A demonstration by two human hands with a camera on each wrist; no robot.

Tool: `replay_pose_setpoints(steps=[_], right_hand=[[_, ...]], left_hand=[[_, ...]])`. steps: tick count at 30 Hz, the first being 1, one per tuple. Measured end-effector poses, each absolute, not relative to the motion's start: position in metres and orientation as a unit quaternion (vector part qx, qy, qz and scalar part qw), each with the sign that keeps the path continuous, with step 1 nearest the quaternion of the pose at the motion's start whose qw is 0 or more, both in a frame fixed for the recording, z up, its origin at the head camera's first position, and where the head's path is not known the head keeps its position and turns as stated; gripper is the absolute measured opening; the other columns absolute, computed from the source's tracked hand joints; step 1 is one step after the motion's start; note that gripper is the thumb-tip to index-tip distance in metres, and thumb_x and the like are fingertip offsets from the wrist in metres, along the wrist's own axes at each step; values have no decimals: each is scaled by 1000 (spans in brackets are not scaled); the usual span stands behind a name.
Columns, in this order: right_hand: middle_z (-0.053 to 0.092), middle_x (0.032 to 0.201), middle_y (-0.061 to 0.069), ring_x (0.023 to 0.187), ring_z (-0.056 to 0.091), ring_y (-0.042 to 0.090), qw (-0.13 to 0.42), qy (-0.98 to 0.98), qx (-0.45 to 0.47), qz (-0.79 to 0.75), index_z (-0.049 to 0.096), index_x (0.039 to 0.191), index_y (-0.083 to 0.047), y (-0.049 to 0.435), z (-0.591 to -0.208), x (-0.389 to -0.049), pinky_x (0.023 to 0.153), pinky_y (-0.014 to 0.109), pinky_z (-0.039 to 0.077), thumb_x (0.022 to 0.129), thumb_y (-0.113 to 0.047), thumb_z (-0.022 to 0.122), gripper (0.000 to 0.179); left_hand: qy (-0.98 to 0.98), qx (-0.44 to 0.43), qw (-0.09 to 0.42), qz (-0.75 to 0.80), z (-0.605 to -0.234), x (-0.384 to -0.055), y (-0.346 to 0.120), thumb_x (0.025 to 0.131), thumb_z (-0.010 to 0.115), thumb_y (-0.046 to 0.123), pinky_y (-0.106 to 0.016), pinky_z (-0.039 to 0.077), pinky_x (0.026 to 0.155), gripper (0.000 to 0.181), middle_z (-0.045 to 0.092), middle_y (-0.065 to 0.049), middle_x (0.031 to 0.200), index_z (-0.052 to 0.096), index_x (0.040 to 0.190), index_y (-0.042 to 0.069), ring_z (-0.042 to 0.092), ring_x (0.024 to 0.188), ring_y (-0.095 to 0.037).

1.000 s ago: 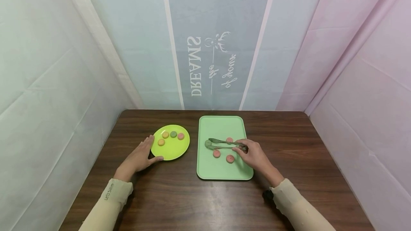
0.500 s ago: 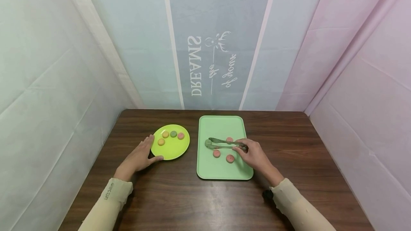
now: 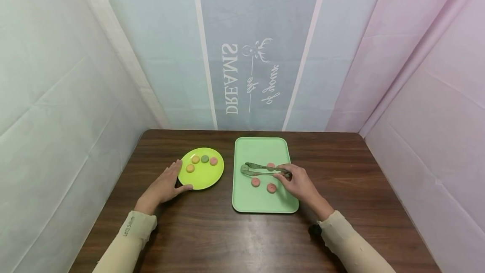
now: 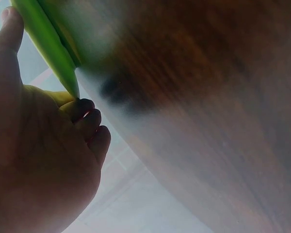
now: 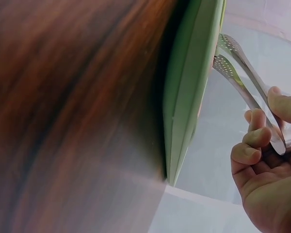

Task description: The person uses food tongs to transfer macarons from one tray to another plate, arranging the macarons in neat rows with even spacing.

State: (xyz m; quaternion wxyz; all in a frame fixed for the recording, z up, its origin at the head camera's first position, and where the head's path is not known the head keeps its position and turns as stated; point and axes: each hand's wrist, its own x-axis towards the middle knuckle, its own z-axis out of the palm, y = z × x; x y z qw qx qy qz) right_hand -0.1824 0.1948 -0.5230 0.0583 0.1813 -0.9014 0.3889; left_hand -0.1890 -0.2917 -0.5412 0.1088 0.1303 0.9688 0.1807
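In the head view my right hand [image 3: 300, 182] pinches metal tongs [image 3: 263, 174] between thumb and fingers over the pale green tray [image 3: 261, 203]. A green macaron [image 3: 244, 168] sits between the perforated tips, near the tray's left side. Two pink macarons, one of them a nearer macaron [image 3: 271, 188], lie below the tongs, and a third is partly hidden behind an arm of the tongs. My left hand [image 3: 163, 185] rests with spread, straight fingers against the rim of a yellow-green plate [image 3: 204, 180]; the left wrist view shows its fingertips [image 4: 80, 108] right at the plate's edge.
On the plate are two yellow macarons, a green macaron [image 3: 204, 159] and a pink macaron [image 3: 214, 161]. Plate and tray stand apart on a dark wooden table [image 3: 242, 239]. A printed cloth [image 3: 257, 12] hangs behind the table, with pale cloth walls at both sides.
The tongs' tips and the green macaron between them have shifted very slightly left. The left hand and the plate hold their place.
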Motion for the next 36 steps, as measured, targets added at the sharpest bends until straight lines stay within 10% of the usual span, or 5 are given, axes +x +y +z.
replay_pose_setpoints(steps=[36], right_hand=[[64,85,-8,64,48,8,68,-895,198,394,80,126,-10,185,-521,-186,57,28,43,101,-27,79,30]], left_hand=[[967,127,118,185,-541,-189,-292,98,65,70,-60,17,134,117,13,-30,176,12,170,-6,16,163,-46]])
